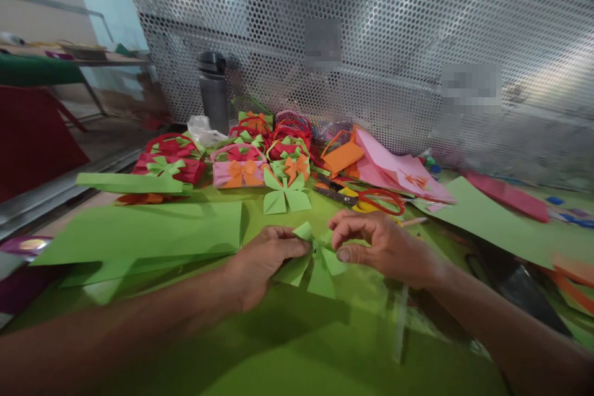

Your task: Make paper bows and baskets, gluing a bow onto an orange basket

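Note:
A light green paper bow [320,272] with several petal-like loops is held just above the green table. My left hand [273,257] pinches its left side between thumb and fingers. My right hand [380,244] is at the bow's right edge, fingers curved and thumb apart from them; whether a fingertip touches the paper I cannot tell. Just beyond the hands lies another green paper bow [286,196]. A pair of scissors [348,197] with orange handles rests behind my right hand.
Green sheets [162,229] lie at left. Small paper bags [239,172] with bows stand at the back, near a grey bottle [214,96]. Pink sheets [394,164] and an orange bag [342,156] are at back right. A clear stick [400,328] lies below my right hand. Perforated metal [371,6] rises behind.

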Available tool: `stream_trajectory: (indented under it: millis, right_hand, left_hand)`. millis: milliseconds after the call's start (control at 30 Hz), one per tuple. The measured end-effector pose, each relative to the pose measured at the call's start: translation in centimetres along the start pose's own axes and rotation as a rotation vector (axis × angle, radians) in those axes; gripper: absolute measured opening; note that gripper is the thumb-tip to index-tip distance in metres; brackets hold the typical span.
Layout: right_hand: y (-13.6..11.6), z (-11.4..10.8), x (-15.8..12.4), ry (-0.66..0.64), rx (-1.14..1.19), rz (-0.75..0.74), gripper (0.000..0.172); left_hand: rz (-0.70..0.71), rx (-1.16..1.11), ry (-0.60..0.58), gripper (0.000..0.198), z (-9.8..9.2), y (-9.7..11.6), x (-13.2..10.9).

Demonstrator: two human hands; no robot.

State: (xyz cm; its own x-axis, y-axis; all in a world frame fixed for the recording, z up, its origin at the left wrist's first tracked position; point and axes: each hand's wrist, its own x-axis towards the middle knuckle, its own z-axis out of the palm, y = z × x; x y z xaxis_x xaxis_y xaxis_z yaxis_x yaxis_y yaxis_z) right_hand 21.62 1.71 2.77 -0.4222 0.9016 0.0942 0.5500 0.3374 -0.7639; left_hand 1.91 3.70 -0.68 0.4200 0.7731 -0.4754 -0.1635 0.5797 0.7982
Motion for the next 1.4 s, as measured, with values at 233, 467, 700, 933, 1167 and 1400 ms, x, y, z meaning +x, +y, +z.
stream_trajectory:
  millis: [233,467,700,933,1167,1400]
  right_hand:
    - [-0.3,0.1,0.2,-0.004,-0.087,0.032,0.02]
    - [-0.4,1.2,-0.1,0.087,-0.027,0.148,0.015]
    - [0.0,2.0,-0.4,0.156,-0.042,0.13,0.015]
    - [0.1,2.3,-0.4,0.197,-0.079,0.11,0.016]
    - [-0.4,2.5,-0.4,0.208,-0.13,0.098,0.016]
    - [-0.5,2.8,-0.3,0.217,-0.179,0.075,0.016]
  left_hand:
    - [0.012,-0.007,-0.01,0.025,0.0,-0.1,0.1]
    - [0.048,-0.001,-0.153,0.02,0.0,-0.1,0.1]
    - [0.058,0.014,-0.211,0.019,-0.2,-0.5,0.1]
    - [0.103,0.075,-0.262,0.02,-0.4,-0.4,0.1]
    - [0.128,0.157,-0.208,0.012,-0.2,-0.4,0.1]
    - [0.133,0.211,-0.169,0.007,0.3,-0.3,-0.1]
